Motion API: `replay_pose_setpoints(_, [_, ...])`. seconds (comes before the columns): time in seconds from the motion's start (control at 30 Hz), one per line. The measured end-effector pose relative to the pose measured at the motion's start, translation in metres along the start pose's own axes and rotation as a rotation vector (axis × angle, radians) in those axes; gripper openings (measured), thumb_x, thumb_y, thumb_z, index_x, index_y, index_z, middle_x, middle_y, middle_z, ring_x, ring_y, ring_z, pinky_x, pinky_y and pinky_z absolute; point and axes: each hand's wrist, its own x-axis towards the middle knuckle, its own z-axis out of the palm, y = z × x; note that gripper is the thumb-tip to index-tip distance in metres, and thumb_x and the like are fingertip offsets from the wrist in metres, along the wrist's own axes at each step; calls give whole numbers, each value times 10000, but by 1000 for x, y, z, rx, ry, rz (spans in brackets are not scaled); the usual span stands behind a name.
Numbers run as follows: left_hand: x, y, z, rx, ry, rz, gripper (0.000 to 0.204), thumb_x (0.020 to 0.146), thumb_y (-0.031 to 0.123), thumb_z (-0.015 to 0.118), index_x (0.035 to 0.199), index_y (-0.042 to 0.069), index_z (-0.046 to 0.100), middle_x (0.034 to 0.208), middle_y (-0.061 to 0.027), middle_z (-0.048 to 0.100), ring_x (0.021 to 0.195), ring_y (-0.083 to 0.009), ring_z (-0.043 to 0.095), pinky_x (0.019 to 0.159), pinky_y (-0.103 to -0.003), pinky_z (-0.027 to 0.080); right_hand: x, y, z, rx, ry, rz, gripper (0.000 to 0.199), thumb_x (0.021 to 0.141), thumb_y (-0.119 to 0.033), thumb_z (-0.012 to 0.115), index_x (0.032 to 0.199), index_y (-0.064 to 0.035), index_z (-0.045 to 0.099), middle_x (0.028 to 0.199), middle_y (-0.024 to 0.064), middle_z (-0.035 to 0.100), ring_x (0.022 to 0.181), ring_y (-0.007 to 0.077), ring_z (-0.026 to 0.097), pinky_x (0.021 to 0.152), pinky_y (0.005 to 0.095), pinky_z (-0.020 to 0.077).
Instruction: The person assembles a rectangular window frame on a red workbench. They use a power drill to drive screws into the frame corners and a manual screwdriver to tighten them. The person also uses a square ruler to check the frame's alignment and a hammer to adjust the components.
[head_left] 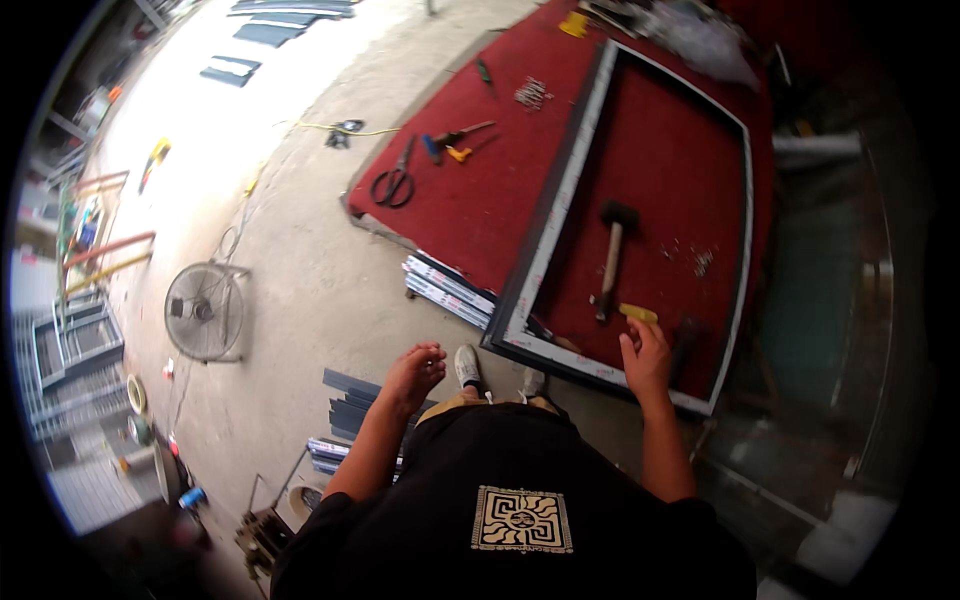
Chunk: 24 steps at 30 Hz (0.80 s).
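A dark window frame (pixel 537 262) with white film strips lies on the red-covered table. My right hand (pixel 650 362) is over the frame's near right part, thumb and fingers apart, close to a yellow handle-like piece (pixel 638 313). Whether the fingertips touch that piece I cannot tell. Inside the frame rests a mallet (pixel 611 258) with a black head and wooden handle. My left hand (pixel 414 378) hangs above the floor left of the frame's near corner, fingers loosely bent, with nothing visible in it.
Scissors (pixel 393 186), a blue-handled tool (pixel 432 148) and loose screws (pixel 533 94) lie left of the frame. More small fasteners (pixel 704 262) are inside it. Profile bars (pixel 448 287) stick out at the table's near edge. A floor fan (pixel 204 311) stands at left.
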Motion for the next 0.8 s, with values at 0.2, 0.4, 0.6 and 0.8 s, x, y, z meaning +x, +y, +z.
replay_pose_setpoints(0.2, [20,30,7,12,-88,-30,146,990,108,726,1105,108,637,973,-25,650,842,-146,590,766,-275,508,-37,54,-9,-178,106,365,467,955,-204,763,1393,-81,657,1295,168,672,1119,353,687,967,456,558])
replay_pose_setpoints(0.4, [28,40,25,42,-57,43,139,1013,156,733,1088,118,622,956,-8,608,871,-131,570,779,-264,492,-50,112,-15,-273,112,703,662,945,-325,776,1532,-131,540,1495,184,560,1355,416,572,1092,531,510])
replay_pose_setpoints(0.6, [9,18,50,52,-57,46,143,1037,227,732,1081,145,622,956,8,618,858,-117,592,782,-261,499,-18,168,-1,-264,107,845,830,951,-364,770,1650,-151,376,1566,217,505,1410,423,541,1138,552,483])
replay_pose_setpoints(0.8, [-12,-7,45,73,1,62,129,1027,194,729,1089,146,627,926,19,604,813,-119,572,752,-264,491,17,219,23,5,81,968,908,959,-364,768,1681,-89,291,1569,250,505,1407,447,546,1158,536,481])
